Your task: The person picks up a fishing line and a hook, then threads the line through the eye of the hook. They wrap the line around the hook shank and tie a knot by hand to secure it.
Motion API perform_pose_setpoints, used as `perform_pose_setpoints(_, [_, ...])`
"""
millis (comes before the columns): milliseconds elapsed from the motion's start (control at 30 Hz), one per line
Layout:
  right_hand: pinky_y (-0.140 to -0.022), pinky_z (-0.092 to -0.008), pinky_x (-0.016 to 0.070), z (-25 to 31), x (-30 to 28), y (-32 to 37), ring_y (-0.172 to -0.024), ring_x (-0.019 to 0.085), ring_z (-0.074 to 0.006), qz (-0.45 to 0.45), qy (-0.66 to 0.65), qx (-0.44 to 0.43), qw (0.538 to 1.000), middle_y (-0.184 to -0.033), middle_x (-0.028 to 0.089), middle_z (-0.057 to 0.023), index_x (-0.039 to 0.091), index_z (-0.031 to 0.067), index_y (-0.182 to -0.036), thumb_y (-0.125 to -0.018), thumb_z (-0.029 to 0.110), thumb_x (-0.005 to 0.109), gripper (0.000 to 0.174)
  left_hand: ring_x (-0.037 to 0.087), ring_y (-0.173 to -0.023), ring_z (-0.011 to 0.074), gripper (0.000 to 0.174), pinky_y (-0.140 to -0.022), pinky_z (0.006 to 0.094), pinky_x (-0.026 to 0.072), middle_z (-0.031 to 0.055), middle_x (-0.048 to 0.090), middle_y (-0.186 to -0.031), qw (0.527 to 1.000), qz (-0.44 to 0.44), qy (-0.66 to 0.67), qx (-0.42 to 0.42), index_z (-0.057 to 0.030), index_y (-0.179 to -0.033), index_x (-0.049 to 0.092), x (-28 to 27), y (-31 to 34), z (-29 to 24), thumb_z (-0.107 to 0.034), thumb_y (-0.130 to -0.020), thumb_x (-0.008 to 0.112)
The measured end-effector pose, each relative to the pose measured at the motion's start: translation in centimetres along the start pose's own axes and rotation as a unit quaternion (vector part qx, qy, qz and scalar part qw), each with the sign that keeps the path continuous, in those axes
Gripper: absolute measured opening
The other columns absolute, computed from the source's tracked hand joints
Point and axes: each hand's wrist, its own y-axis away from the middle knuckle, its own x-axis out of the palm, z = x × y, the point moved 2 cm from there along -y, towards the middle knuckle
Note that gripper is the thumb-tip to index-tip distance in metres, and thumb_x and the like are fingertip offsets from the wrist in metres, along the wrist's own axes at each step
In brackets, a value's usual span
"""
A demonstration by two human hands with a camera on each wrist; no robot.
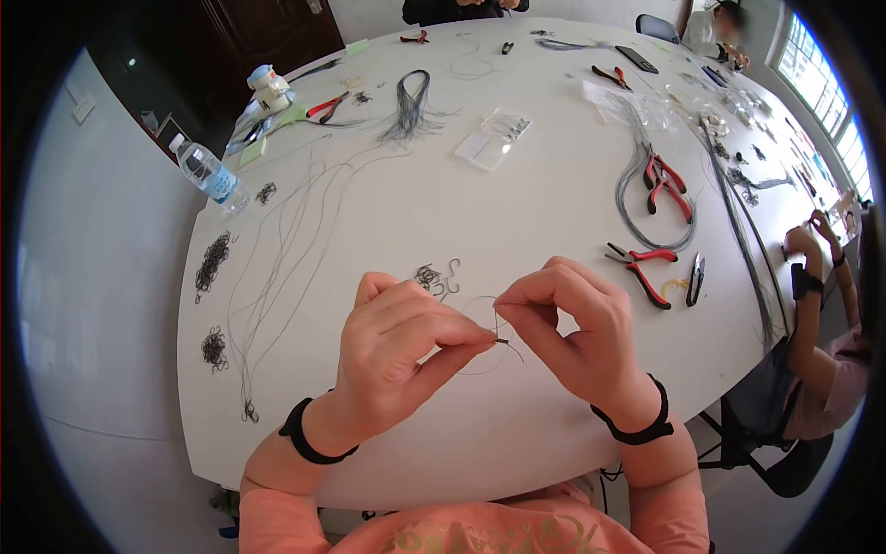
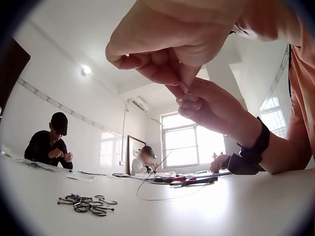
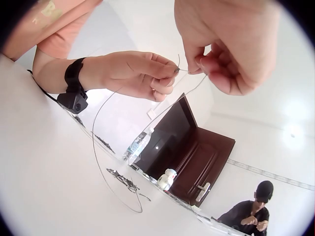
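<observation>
My left hand [image 1: 397,355] pinches a small dark piece [image 1: 501,341] between thumb and forefinger, and a short line end sticks out past it. My right hand [image 1: 577,328] pinches the thin line [image 1: 496,319] just above and to the right. Between the two hands the line runs taut, and the rest hangs in a wide loop, seen in the right wrist view as a thin curve [image 3: 94,142]. Behind the hands a small pile of hooks [image 1: 427,276] lies on the table. What the dark piece is exactly, I cannot tell.
On the white table [image 1: 388,222], hook piles [image 1: 213,266] and long lines lie at left beside a water bottle [image 1: 214,177]. Red-handled pliers [image 1: 646,268], a cutter [image 1: 695,282] and a coil of line are at right. Other people sit at the far and right edges.
</observation>
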Motion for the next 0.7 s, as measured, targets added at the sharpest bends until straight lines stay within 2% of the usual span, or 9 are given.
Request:
perform_pose_setpoints(167, [-0.055,-0.0252,0.0472,-0.6,0.6,0.1,-0.060,0.059,-0.0109,0.011,-0.056,0.035,0.998,-0.077,0.066,-0.0046,0.067,-0.0002,-0.088,-0.087,-0.003,0.070,0.004,0.060,-0.068,0.0125,0.018,-0.075,0.0287,0.0373,-0.0026,0.073,-0.081,0.998,-0.005,0.050,-0.028,-0.0116,-0.084,0.072,-0.4,0.2,0.2,0.000,-0.074,0.082])
perform_pose_setpoints(367, [-0.056,-0.0249,0.0475,-0.7,1.2,0.5,-0.061,0.060,-0.0104,0.031,-0.118,0.065,0.990,-0.079,0.068,-0.0059,0.068,-0.0016,-0.090,-0.088,-0.003,0.068,0.002,0.064,-0.079,0.0139,0.012,-0.082,0.0286,0.0470,0.0065,0.073,-0.089,0.983,-0.029,0.149,-0.102,-0.0052,-0.091,0.069,-0.4,0.7,0.5,0.001,-0.084,0.076])
perform_pose_setpoints(433, [-0.056,-0.0249,0.0475,-0.5,1.3,0.5,-0.061,0.060,-0.0110,0.031,-0.123,0.075,0.989,-0.078,0.068,-0.0065,0.068,-0.0015,-0.090,-0.089,-0.002,0.067,0.002,0.066,-0.089,0.0154,0.008,-0.085,0.0287,0.0502,0.0108,0.073,-0.097,0.945,-0.045,0.271,-0.179,-0.0036,-0.094,0.068,-0.2,0.9,0.6,0.000,-0.089,0.073])
perform_pose_setpoints(467, [-0.056,-0.0260,0.0475,-0.3,1.4,0.5,-0.060,0.061,-0.0135,0.042,-0.103,0.078,0.991,-0.079,0.068,-0.0071,0.068,-0.0006,-0.090,-0.089,-0.001,0.068,0.001,0.066,-0.089,0.0154,0.008,-0.085,0.0287,0.0502,0.0108,0.073,-0.097,0.945,-0.045,0.271,-0.179,-0.0036,-0.094,0.068,-0.1,0.8,0.5,0.000,-0.089,0.073])
perform_pose_setpoints(533, [-0.055,-0.0272,0.0475,-0.3,1.6,0.6,-0.060,0.061,-0.0161,0.053,-0.084,0.082,0.992,-0.079,0.068,-0.0078,0.069,0.0003,-0.091,-0.089,0.001,0.068,0.001,0.066,-0.097,0.0155,0.005,-0.086,0.0297,0.0506,0.0128,0.072,-0.103,0.895,-0.076,0.369,-0.239,-0.0038,-0.095,0.067,0.0,0.8,0.5,-0.002,-0.092,0.070])
perform_pose_setpoints(600, [-0.052,-0.0323,0.0467,-0.3,2.0,0.8,-0.057,0.060,-0.0221,0.083,0.008,0.046,0.995,-0.077,0.067,-0.0083,0.067,0.0025,-0.085,-0.089,0.008,0.071,0.008,0.066,-0.098,0.0155,0.004,-0.086,0.0295,0.0506,0.0134,0.072,-0.105,0.876,-0.083,0.398,-0.258,-0.0040,-0.095,0.067,-0.1,0.9,0.4,-0.003,-0.093,0.070])
perform_pose_setpoints(633, [-0.052,-0.0323,0.0467,-0.6,2.1,0.9,-0.057,0.060,-0.0221,0.083,0.008,0.046,0.995,-0.077,0.067,-0.0083,0.067,0.0025,-0.085,-0.089,0.008,0.071,0.008,0.066,-0.100,0.0155,0.003,-0.087,0.0293,0.0505,0.0140,0.072,-0.107,0.856,-0.091,0.427,-0.277,-0.0042,-0.095,0.066,-0.2,0.9,0.3,-0.003,-0.094,0.069])
perform_pose_setpoints(700, [-0.053,-0.0380,0.0468,-1.0,2.4,1.2,-0.059,0.059,-0.0259,0.121,0.111,0.000,0.986,-0.072,0.063,-0.0076,0.063,0.0044,-0.082,-0.086,0.015,0.076,0.017,0.066,-0.098,0.0141,0.004,-0.086,0.0280,0.0501,0.0145,0.072,-0.107,0.845,-0.102,0.438,-0.289,-0.0043,-0.094,0.066,-0.4,0.9,0.1,-0.005,-0.093,0.070])
